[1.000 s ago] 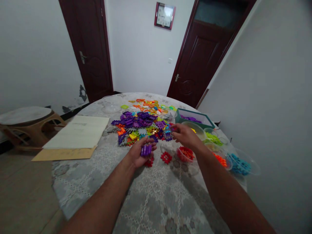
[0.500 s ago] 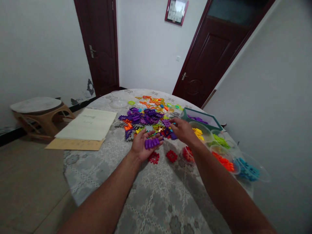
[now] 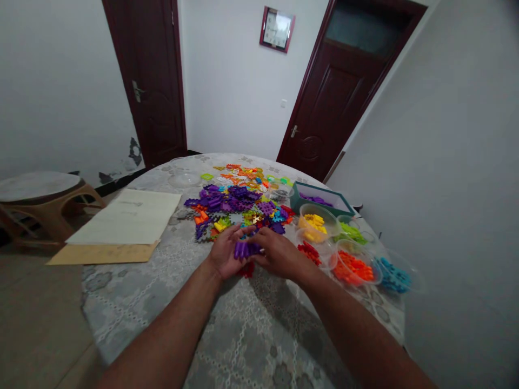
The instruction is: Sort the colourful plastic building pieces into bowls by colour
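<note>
My left hand (image 3: 224,258) is palm up, cradling a short row of purple plastic building pieces (image 3: 242,250). Over that palm is my right hand (image 3: 278,253), its fingers bent down onto the right end of the purple row; its fingertips are partly hidden. Just beneath both hands a red square building piece (image 3: 245,270) lies on the tablecloth, mostly covered. Beyond the hands spreads a pile of purple interlocking pieces (image 3: 239,198), mixed with orange, yellow, grey and blue ones.
On the right stand clear bowls of yellow pieces (image 3: 314,226), red pieces (image 3: 308,253), orange pieces (image 3: 353,267), green pieces (image 3: 351,232) and blue pieces (image 3: 393,275). A green-rimmed box (image 3: 298,201) holds purple pieces. Paper sheets (image 3: 125,219) lie at left; a stool (image 3: 44,189) stands beyond.
My right hand has come back from the pile to my left palm and now touches the purple row. The view has shifted to the right.
</note>
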{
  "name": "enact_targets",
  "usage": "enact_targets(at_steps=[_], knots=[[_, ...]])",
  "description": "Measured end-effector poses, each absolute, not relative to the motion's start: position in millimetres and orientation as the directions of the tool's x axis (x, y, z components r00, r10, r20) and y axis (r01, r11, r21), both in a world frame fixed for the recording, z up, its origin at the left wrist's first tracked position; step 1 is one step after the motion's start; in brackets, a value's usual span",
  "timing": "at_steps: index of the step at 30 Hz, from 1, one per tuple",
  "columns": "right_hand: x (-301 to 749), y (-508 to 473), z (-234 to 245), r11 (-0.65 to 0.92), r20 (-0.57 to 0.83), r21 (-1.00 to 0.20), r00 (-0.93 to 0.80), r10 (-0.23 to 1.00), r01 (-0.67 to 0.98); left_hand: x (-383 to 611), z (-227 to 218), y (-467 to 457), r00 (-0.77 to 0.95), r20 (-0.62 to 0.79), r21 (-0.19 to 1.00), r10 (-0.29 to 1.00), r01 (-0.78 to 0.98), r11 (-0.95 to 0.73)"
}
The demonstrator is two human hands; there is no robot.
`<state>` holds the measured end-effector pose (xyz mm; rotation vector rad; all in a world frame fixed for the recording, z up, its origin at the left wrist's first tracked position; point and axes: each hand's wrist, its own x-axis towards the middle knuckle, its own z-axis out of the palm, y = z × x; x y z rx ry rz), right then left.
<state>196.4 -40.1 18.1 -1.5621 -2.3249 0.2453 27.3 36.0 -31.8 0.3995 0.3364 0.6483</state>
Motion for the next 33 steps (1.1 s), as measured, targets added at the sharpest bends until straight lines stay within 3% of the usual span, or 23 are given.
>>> enact_targets(at_steps=[6, 9, 12, 14, 16, 18, 20, 25, 30, 33], knots=[[250, -33, 51, 0.398, 0.07, -0.432, -0.41, 0.909, 0.809, 30, -32, 37, 0.698, -0.289, 0.469, 0.655, -0.493, 0.732], [296, -11, 68, 0.302, -0.024, -0.447, -0.349, 0.937, 0.842, 30, -32, 37, 0.653, -0.333, 0.469, 0.68, -0.511, 0.72], [338, 13, 75, 0.077, 0.165, -0.307, -0.027, 0.986, 0.948, 31, -32, 37, 0.643, -0.334, 0.472, 0.689, -0.519, 0.713], [356, 24, 74, -0.072, 0.402, -0.251, 0.171, 0.9, 0.965, 31, -33, 37, 0.642, -0.327, 0.474, 0.694, -0.524, 0.708], [362, 28, 68, -0.138, 0.568, -0.248, 0.259, 0.781, 0.959, 32, -33, 37, 0.642, -0.322, 0.473, 0.696, -0.527, 0.706], [353, 24, 59, -0.1, 0.644, -0.25, 0.242, 0.726, 0.963, 33, -33, 37, 0.641, -0.318, 0.469, 0.698, -0.534, 0.704], [326, 13, 47, 0.031, 0.645, -0.259, 0.15, 0.749, 0.965, 33, -31, 36, 0.638, -0.311, 0.467, 0.705, -0.543, 0.698], [221, -31, 17, 0.392, 0.447, -0.397, -0.198, 0.872, 0.83, 33, -27, 34, 0.649, -0.256, 0.467, 0.716, -0.565, 0.68], [162, -44, -6, 0.392, 0.281, -0.37, -0.301, 0.911, 0.842, 32, -28, 35, 0.651, -0.255, 0.505, 0.715, -0.54, 0.673], [159, -40, -11, 0.374, 0.26, -0.378, -0.29, 0.921, 0.847, 32, -32, 36, 0.65, -0.258, 0.524, 0.715, -0.527, 0.668]])
